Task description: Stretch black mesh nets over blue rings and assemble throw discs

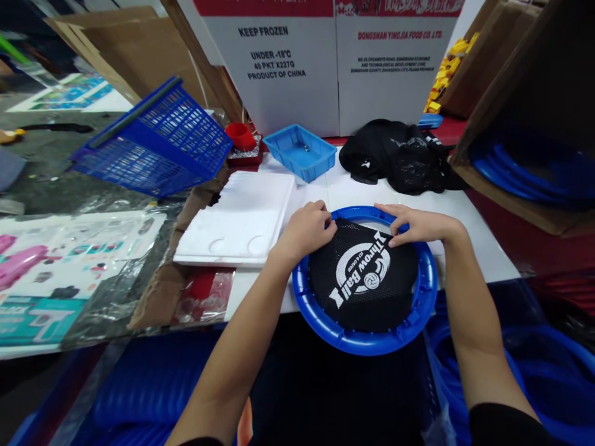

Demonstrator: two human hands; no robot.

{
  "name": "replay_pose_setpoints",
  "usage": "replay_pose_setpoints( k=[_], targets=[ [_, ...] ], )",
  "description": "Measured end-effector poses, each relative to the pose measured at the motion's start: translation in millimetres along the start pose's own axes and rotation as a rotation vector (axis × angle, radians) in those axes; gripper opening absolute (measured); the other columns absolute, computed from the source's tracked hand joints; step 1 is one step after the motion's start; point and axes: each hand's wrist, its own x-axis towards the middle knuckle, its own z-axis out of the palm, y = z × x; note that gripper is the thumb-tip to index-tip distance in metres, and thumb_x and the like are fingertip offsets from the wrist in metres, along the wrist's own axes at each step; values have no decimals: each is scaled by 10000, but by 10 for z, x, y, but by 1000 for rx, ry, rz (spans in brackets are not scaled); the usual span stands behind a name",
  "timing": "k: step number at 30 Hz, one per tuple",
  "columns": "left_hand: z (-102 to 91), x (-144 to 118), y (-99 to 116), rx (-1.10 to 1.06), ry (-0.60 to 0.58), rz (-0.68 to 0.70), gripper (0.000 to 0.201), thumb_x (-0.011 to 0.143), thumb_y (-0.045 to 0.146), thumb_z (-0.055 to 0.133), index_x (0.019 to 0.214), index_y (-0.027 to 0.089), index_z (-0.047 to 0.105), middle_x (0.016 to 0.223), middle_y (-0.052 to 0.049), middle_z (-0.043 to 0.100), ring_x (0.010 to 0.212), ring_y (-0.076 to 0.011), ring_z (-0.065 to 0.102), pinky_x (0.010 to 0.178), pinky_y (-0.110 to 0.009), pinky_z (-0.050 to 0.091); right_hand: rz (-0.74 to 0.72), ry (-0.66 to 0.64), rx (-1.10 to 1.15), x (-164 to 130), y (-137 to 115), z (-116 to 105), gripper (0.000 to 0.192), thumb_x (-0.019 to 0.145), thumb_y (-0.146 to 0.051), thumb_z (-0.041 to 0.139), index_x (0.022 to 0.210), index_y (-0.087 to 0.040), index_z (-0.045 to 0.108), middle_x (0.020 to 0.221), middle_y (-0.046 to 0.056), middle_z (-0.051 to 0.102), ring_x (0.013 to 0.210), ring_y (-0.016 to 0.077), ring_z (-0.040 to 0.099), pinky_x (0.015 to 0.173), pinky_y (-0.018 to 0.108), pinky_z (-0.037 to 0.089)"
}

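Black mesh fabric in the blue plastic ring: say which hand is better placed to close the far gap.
Probably the right hand: its thumb meets the fabric while a finger touches the ring across the gap. The left hand sits at the gap's left end.

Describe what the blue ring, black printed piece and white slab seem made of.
Blue ring: likely moulded plastic, glossy, with highlights and moulded tabs.
Black printed piece: probably mesh fabric, matte, tiny holes showing.
White slab: perhaps foam, matte, one edge ragged.

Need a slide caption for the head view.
Left hand and right hand at the far side of a blue ring, black Throw Ball mesh inside it, blue tray beyond.
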Motion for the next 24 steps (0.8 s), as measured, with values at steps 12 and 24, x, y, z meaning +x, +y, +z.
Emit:
replay_pose_setpoints(
  k=[12,24],
  targets=[
    [214,215,76,-94,-40,215,684,919,696,674,1309,136,638,1455,-218,549,1307,-392,527,1135,-537,441,-67,344,15,239,116,157,312,875,-536,771,880,-227,727,1679,122,460,1587,344,384,1304,568,283],
    [94,154,-310,-531,-113,149,144,920,343,684,937,201,703,1114,-90,683,1024,-237,659,1010,-431,537,-22,242,176,107,31,52,316,870,-550,762,939,-243,741,1576,98,606,1499,354,520,1272,549,330]
  ],
)
